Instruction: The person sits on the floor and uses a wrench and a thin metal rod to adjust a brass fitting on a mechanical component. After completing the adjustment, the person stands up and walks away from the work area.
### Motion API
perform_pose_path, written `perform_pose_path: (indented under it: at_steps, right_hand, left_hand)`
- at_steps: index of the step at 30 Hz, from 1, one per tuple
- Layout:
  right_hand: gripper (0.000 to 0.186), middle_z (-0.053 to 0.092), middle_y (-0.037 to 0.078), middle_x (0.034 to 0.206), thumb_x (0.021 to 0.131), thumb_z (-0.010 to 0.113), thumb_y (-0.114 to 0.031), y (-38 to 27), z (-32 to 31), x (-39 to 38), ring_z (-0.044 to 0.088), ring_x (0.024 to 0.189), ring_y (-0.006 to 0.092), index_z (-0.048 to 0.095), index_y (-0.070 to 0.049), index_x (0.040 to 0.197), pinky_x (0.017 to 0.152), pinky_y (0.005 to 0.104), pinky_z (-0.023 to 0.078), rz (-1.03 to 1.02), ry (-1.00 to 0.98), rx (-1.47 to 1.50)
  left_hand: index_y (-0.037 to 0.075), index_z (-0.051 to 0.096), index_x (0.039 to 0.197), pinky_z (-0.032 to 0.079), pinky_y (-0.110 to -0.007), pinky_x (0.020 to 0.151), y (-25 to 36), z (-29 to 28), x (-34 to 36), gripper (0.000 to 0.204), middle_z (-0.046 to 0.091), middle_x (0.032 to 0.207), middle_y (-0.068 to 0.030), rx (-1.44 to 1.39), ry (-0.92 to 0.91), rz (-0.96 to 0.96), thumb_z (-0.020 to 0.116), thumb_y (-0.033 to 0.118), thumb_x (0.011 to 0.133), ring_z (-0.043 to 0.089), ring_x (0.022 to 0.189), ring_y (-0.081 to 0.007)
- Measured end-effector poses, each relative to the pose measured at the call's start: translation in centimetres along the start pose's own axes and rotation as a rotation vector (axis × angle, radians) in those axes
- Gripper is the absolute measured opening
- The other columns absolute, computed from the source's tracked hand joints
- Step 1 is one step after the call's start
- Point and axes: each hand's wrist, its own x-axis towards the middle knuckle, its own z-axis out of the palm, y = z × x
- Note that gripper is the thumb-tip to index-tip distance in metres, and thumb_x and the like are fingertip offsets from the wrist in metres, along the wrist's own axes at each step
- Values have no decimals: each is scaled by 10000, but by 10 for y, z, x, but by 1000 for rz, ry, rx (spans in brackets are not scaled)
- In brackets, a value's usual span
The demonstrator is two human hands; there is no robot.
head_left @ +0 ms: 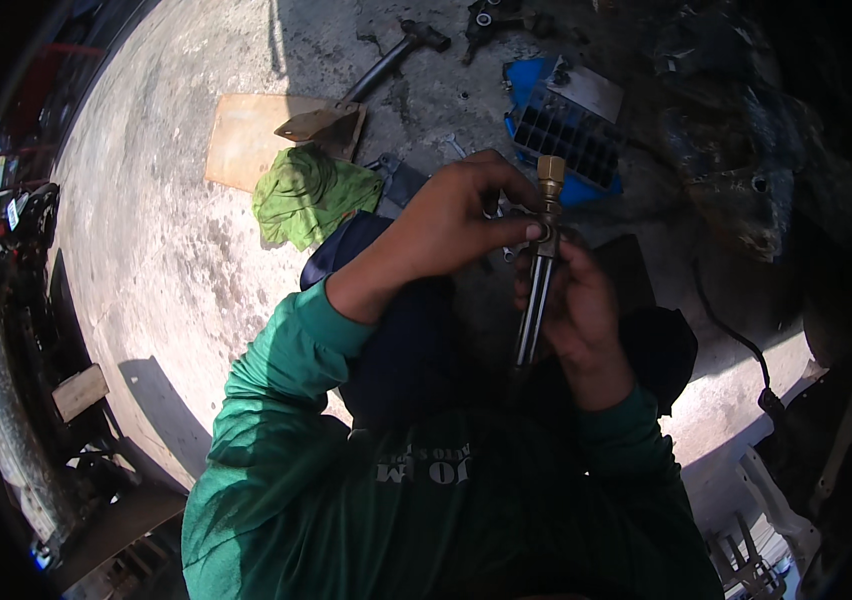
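A slim polished metal tube (534, 310) with a brass hex fitting (551, 172) at its top end is held in front of my knees, slightly tilted. My left hand (461, 215) pinches it just below the fitting, the thumb pressed against the side of the joint. Around the upper part of the tube, my right hand (586, 310) is closed from the right. The tube's lower end fades into shadow near my dark trousers. What exactly the tube belongs to cannot be made out.
On the concrete floor ahead lie a hammer (386, 68), a tan board (236, 140), a green cloth (311, 195), a wrench (456, 146) and a dark metal part (491, 25). A blue compartment box (566, 135) stands beyond my hands. A cable (721, 318) runs at right.
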Motion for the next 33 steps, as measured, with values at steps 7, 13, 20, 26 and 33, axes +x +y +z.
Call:
perform_pose_path:
  at_steps: [7, 13, 20, 26, 33]
  right_hand:
    - [244, 686, 109, 914, 1036, 444, -287, -1, 4, 2, 671, 744, 222, 528, -133, 1207, 655, 358, 554, -57, 35, -52]
    - [254, 664, 97, 948, 1028, 464, -316, -2, 10, 1, 633, 726, 195, 534, -150, 1206, 635, 333, 519, -71, 70, -135]
    - [263, 662, 89, 933, 1037, 490, -342, -3, 15, -1, 644, 707, 196, 537, -140, 1198, 614, 320, 522, -154, 79, -180]
    - [259, 656, 94, 938, 1037, 472, -319, -5, 13, -1, 642, 702, 196, 542, -134, 1205, 606, 324, 519, -109, 65, -144]
    - [274, 655, 96, 941, 1039, 457, -312, -2, 8, 0, 647, 702, 196, 538, -114, 1210, 606, 324, 524, -135, 51, -177]
  left_hand:
    - [-14, 617, 1047, 506, -282, 817, -12, 4, 4, 206, 662, 992, -64, -280, -112, -201, 718, 90, 902, 640, 924, -139]
    - [-10, 541, 1063, 527, -282, 779, -4, 11, 4, 201, 655, 974, -86, -435, -112, -272, 667, 46, 917, 666, 836, -149]
    - [-10, 549, 1041, 537, -292, 758, -8, 13, 5, 176, 656, 959, -92, -475, -72, -265, 659, 46, 916, 673, 806, -162]
    - [-17, 568, 1017, 535, -284, 765, -6, 14, 5, 171, 662, 916, -81, -376, -75, -230, 678, 59, 911, 669, 810, -145]
    - [-11, 566, 999, 535, -279, 767, -11, 19, 5, 158, 665, 919, -76, -325, -65, -236, 676, 60, 912, 668, 822, -137]
